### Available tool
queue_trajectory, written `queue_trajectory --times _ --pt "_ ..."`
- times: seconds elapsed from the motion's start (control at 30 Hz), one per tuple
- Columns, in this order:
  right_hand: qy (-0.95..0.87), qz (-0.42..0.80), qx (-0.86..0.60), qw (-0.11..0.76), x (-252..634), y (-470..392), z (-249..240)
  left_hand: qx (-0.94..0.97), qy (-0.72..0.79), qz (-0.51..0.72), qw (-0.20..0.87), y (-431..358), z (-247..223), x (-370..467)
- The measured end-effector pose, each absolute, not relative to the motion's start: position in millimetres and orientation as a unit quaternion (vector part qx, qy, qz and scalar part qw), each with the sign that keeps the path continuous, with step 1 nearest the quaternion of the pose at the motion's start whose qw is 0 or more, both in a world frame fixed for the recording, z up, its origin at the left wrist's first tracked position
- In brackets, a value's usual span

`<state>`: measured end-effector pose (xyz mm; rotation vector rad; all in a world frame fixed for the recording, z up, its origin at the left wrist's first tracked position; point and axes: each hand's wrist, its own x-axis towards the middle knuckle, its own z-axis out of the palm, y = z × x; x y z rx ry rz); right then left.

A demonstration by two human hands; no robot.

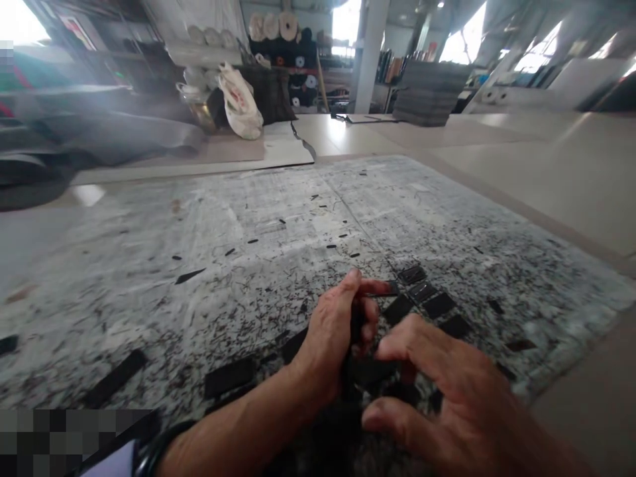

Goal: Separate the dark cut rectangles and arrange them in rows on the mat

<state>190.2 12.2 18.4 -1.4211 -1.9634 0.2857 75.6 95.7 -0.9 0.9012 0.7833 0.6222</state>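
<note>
My left hand [334,331] is curled round dark flat pieces [356,324], held upright against the palm; how many I cannot tell. Its index finger points out toward a small black piece [392,289] on the board. To the right, my right hand [447,391] has thumb and fingers spread apart, with nothing visible gripped between them. Just beyond its fingertips is a dark patch [370,372], too shadowed to make out. Several black rectangular pieces [440,305] lie in rows beyond the right hand, and another black rectangle [229,377] rests left of my left forearm.
The worn, whitish board [278,199] is strewn with dark scraps and thread-like bits. A long black strip [116,377] lies at left. A white plastic bag [239,103] sits at the back, with a stack of dark sheets [427,93] farther right. Fabric rolls [288,26] fill shelves behind.
</note>
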Motion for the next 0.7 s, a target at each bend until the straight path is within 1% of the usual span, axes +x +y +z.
queue_trajectory --times 0.13,0.33,0.43,0.53,0.7 --pt "-0.72 0.173 -0.578 0.343 176.4 17.4 10.0 0.411 0.379 0.314 0.767 93.7 -1.8 77.6" --pt "-0.578 0.388 -0.62 0.36 193.9 15.0 7.0 0.459 0.37 0.325 0.74 95.7 -3.0 78.9" --pt "-0.494 0.471 -0.615 0.397 206.3 12.4 5.9 0.499 0.352 0.282 0.74 96.1 -0.2 78.0" --pt "-0.449 0.506 -0.599 0.428 214.6 13.7 5.0 0.527 0.331 0.221 0.751 94.9 3.2 77.2" --pt "-0.437 0.504 -0.602 0.439 224.6 19.0 2.3 0.546 0.317 0.179 0.754 96.1 -0.4 79.2"
